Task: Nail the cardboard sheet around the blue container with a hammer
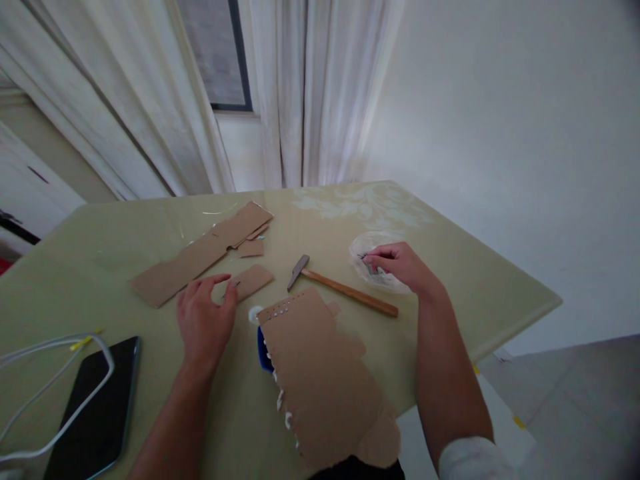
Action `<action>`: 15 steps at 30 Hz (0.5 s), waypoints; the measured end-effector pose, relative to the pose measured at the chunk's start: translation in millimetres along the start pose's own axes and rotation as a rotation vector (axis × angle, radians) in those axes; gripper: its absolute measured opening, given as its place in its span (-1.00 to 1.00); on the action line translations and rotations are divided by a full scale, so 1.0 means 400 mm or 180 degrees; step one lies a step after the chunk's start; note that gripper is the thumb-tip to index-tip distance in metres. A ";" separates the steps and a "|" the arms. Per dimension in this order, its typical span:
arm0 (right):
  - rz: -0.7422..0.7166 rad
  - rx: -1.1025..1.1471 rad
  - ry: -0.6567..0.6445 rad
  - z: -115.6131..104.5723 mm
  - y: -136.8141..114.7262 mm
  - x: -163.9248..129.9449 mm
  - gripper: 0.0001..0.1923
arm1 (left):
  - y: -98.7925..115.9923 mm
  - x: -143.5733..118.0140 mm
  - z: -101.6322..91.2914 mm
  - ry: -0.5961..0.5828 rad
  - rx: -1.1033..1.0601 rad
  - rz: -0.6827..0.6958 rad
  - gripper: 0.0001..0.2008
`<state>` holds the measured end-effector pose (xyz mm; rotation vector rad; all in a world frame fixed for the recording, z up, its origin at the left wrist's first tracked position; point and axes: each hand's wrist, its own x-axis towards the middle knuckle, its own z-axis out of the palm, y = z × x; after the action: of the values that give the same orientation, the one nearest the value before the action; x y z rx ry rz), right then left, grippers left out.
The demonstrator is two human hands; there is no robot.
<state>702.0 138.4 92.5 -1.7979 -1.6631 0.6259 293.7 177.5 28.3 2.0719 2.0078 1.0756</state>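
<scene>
My right hand [395,263] reaches over a clear plastic bag [357,250], its fingers pinched at the bag's middle. Small thin dark pieces show at the fingertips; what they grip is too small to make out. My left hand [207,313] hovers by a small cardboard piece [257,280], thumb and index apart in a curve. Close to the thumb tip is a tiny dark sliver. Between the hands lies a hammer [345,291] with a wooden handle and metal head. In front of me is a large cardboard sheet [320,380] with rows of holes and small shiny nail heads near its far edge.
Long cardboard strips [205,253] and scraps lie at the back left. A black tablet [100,407] with a white cable [107,360] across it is at the near left. A blue object [265,353] sticks out under the sheet. The table's right edge [520,331] slants inward.
</scene>
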 end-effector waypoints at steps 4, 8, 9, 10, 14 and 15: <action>-0.0658 0.0895 -0.0551 0.074 -0.099 -0.027 -0.67 | 0.085 -0.028 -0.054 -0.0129 -0.1294 0.0272 -0.68; -0.1278 0.1115 -0.0884 0.143 -0.193 -0.069 -0.79 | 0.132 -0.067 -0.096 -0.0561 -0.2176 0.0938 -0.79; -0.1411 0.1132 -0.0922 0.153 -0.210 -0.079 -0.81 | 0.138 -0.074 -0.102 -0.0676 -0.2291 0.1059 -0.80; -0.1518 0.1147 -0.0940 0.160 -0.223 -0.088 -0.82 | 0.142 -0.080 -0.106 -0.0779 -0.2355 0.1158 -0.80; -0.1792 0.1214 -0.0913 0.180 -0.247 -0.105 -0.85 | 0.163 -0.094 -0.109 -0.0929 -0.2400 0.1437 -0.77; -0.1826 0.1239 -0.0938 0.184 -0.247 -0.106 -0.85 | 0.168 -0.096 -0.107 -0.0894 -0.2421 0.1457 -0.81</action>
<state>576.3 107.8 107.8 -0.9257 -1.9654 0.8957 333.0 115.3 77.5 2.0871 0.8067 1.2480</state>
